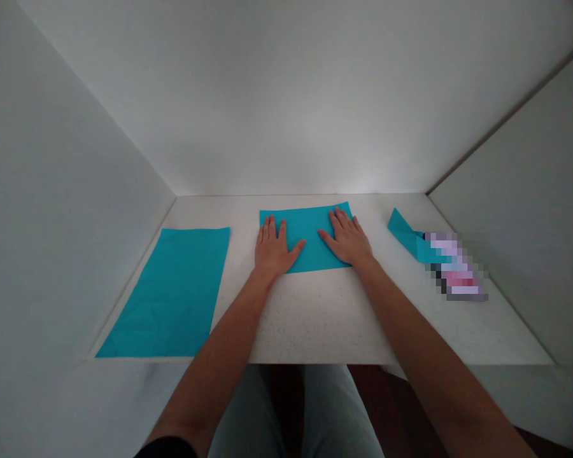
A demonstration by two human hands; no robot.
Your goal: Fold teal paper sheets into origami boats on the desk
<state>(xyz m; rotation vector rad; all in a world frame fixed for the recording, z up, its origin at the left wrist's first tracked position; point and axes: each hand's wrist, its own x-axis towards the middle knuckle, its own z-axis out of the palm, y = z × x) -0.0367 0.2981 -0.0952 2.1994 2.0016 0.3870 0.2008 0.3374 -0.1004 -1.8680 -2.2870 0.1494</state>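
A teal sheet of paper (310, 238) lies flat on the white tabletop, wider than it is deep. My left hand (273, 249) rests palm down on its left part, fingers spread toward the far edge. On the right part lies my right hand (347, 238), also flat with its thumb pointing inward. Both hands press on the paper without gripping it. The sheet's far corners show beyond my fingers; parts of its sides are hidden under my hands.
A larger teal sheet (169, 292) lies at the left, reaching the table's front edge. To the right, a folded teal paper piece (408, 235) overlaps a pixelated pinkish item (458, 270). White walls enclose the white table (315, 324) on the left, back and right.
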